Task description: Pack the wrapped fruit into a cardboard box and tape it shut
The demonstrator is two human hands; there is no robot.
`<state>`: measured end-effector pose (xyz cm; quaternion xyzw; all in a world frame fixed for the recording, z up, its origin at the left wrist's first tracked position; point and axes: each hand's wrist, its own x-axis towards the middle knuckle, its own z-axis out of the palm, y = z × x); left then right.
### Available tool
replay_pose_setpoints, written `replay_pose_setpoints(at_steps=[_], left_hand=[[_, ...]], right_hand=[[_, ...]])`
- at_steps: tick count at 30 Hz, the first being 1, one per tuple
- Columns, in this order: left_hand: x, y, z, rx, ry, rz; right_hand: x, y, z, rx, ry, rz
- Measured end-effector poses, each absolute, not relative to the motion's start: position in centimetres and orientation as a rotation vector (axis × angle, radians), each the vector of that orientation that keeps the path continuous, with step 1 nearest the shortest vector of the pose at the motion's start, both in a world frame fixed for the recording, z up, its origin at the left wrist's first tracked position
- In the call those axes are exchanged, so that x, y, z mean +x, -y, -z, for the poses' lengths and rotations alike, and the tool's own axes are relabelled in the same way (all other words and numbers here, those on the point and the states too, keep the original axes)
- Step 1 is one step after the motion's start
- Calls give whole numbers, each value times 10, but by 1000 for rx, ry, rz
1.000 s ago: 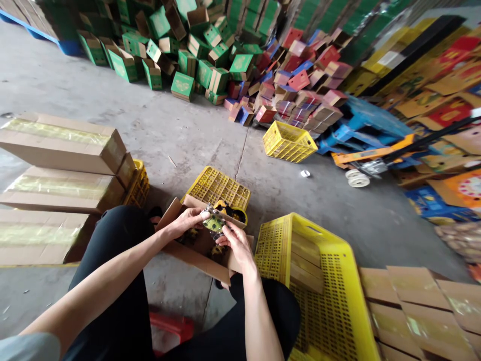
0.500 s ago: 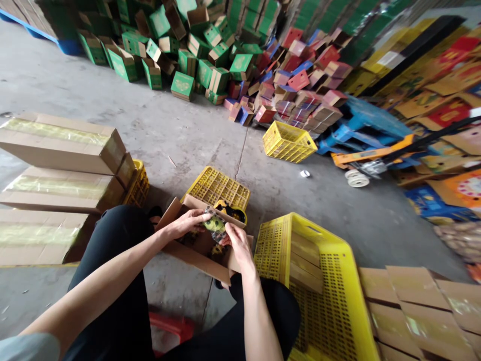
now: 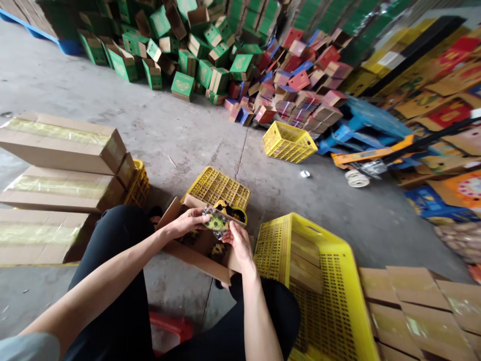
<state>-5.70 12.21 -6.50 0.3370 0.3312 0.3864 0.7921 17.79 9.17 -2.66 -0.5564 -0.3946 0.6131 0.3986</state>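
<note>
1. Both hands meet over an open cardboard box (image 3: 195, 250) that rests on the person's lap: the left hand (image 3: 188, 220) and the right hand (image 3: 236, 240) each pinch one side of a small green-and-black packet (image 3: 216, 220) in shiny wrap, fingers closed on it, just above the box.
2. Green cartons (image 3: 180, 45) lie in a big heap at the far side of the concrete floor (image 3: 180, 130), with red and blue cartons (image 3: 296, 85) tumbled beside them.
3. Flat brown boxes (image 3: 60, 145) sealed with clear tape are stacked to the person's left, on top of a yellow crate (image 3: 140, 186).
4. Just right of the person's knee stands a large yellow crate (image 3: 323, 281) with flat cardboard pieces inside it.
5. A blue pallet truck (image 3: 361, 130) with an orange handle sits farther right.
6. Another yellow crate (image 3: 288, 141) stands near the red and blue cartons.
7. An upturned yellow crate (image 3: 218, 186) lies right behind the open box.
8. A roll of tape (image 3: 305, 173) lies alone on the floor.
</note>
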Motion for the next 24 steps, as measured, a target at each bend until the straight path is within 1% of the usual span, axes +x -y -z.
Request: replay_pose_setpoints(at_steps=[11,19,24], left_hand=[[-54,-120,59,680,-783,-872],[-54,-120,60,694,-794,-839],[-53,-118,65,706,-827,-790]], right_hand=[[180,-91,23,-1474,1157,-1446],[179,-93,29,-1426,1085,-1435],[182,-94,31,-1459,1172,-1374]])
